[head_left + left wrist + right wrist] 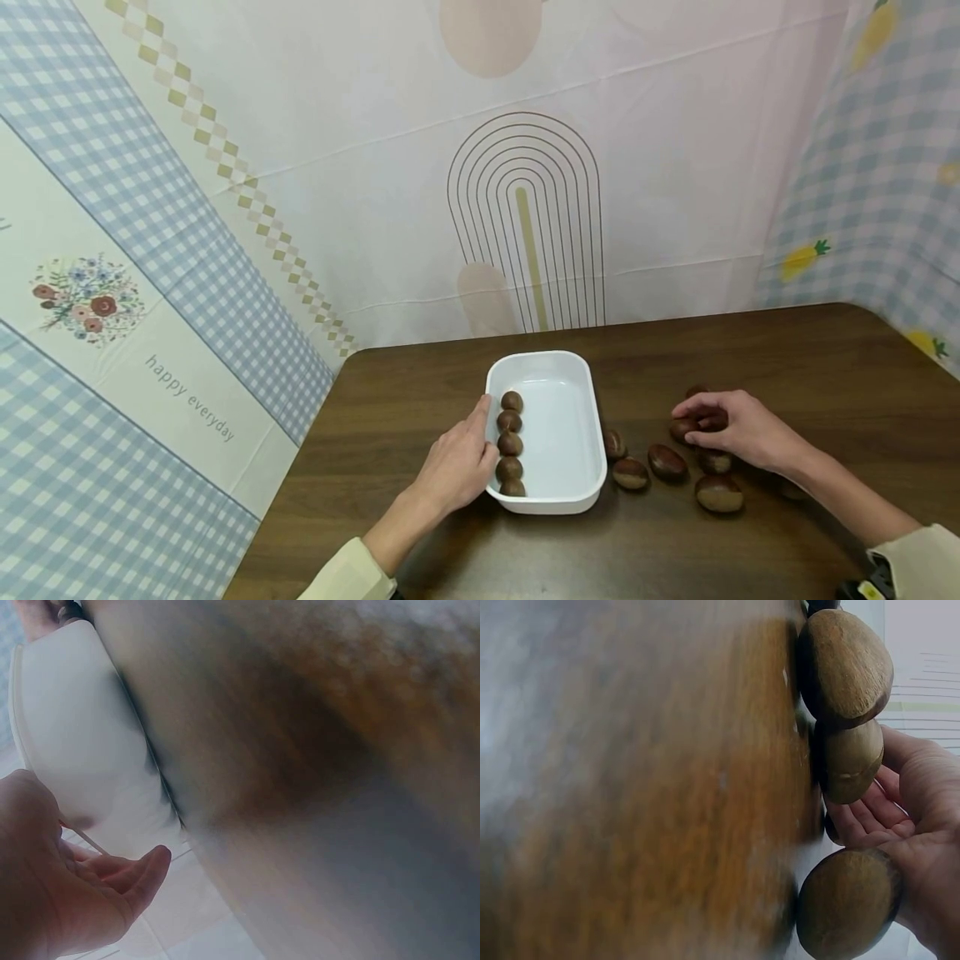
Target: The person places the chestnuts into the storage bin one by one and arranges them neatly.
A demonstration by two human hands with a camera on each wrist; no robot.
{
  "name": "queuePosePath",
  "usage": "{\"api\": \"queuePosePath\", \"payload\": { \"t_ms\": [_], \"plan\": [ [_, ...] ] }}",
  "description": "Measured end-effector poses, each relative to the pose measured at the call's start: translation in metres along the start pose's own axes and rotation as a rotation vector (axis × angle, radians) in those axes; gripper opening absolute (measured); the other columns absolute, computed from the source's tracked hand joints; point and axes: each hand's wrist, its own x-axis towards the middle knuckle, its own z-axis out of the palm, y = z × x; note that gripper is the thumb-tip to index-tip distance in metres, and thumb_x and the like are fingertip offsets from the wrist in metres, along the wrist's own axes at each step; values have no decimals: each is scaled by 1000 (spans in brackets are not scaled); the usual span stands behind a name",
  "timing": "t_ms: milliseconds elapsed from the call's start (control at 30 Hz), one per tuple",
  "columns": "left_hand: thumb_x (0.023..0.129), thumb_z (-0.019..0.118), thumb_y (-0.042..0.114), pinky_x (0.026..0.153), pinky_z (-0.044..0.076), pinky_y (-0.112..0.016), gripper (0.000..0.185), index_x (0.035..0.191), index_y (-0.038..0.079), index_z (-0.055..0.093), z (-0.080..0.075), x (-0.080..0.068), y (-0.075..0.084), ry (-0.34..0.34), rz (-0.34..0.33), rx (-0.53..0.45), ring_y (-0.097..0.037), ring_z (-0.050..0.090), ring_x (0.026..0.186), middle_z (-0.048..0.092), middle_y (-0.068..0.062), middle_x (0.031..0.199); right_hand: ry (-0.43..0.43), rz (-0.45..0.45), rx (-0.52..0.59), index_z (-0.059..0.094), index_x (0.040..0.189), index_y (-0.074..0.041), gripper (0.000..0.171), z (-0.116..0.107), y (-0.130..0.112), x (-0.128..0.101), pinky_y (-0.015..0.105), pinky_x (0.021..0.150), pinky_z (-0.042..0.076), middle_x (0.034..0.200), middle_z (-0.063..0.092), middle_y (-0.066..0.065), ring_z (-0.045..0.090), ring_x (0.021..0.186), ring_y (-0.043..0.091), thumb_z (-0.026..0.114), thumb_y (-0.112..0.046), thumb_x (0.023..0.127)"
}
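R hand [738, 427] pinches chestnut [708, 419]; L hand [459, 463] flat vs dish [558, 433], long axis front-back.

A white dish [577, 492] sits on the brown table. Five brown chestnuts [510, 443] lie in a line along its left side. More chestnuts [666, 461] lie loose on the table, just to the right of the dish. They are shiny, dark and round.

dark wooden table [787, 358] against patterned cloth walls [675, 167].
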Motion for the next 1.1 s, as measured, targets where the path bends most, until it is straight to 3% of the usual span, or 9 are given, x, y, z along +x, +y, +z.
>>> {"api": "queuePosePath", "payload": {
  "t_ms": [433,1100],
  "plan": [
    [100,51,19,108,50,-52,68,163,4,33,0,1,1,7,-1,1,-31,59,136,50,-15,160,75,-3,-43,75,119,-8,29,-2,-7,6,24,75,56,116,75,8,68,92,2,79,-16,92],
    [99,51,19,106,51,-51,68,163,4,33,0,1,0,12,10,12,-30,61,134,51,-13,160,117,-49,-4,74,121,-7,29,-5,-37,42,22,77,56,116,75,11,68,94,8,78,-17,94]
  ]
}}
